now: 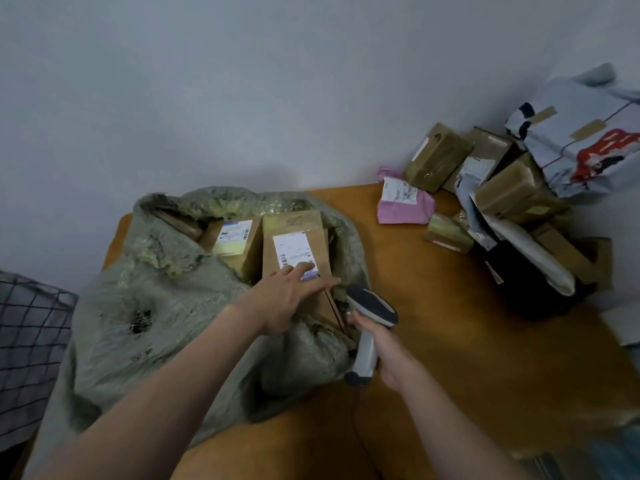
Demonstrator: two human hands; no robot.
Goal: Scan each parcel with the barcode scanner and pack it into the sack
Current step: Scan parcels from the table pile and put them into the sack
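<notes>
The green woven sack (138, 306) lies slumped on the left part of the wooden table (433, 341), its mouth open toward the wall. 2 cardboard parcels stand side by side inside it. The nearer parcel (322, 247) carries a white shipping label facing up, and the second parcel (239, 244), just to its left and touching it, also shows a label. The left hand (291, 296) reaches over the sack's rim and rests flat on the near end of the nearer parcel, fingers straight and spread, the fingertips (308, 266) covering the lower edge of its label. The right hand (384, 355) is curled tightly round the pale handle of the barcode scanner (370, 306). The scanner's dark-topped head is just beside the sack's right edge and the corner of the nearer parcel, pointing toward the sack's mouth. A thin dark cable (356, 417) trails from the scanner's base across the table toward the person. At the far right of the table, well apart from the sack, sits a pile of unpacked parcels: a pink mailer (405, 206) with a white label, several brown taped boxes (436, 157) and a large grey poly bag (588, 143) on top. A checked fabric (27, 341) shows at the left edge.
</notes>
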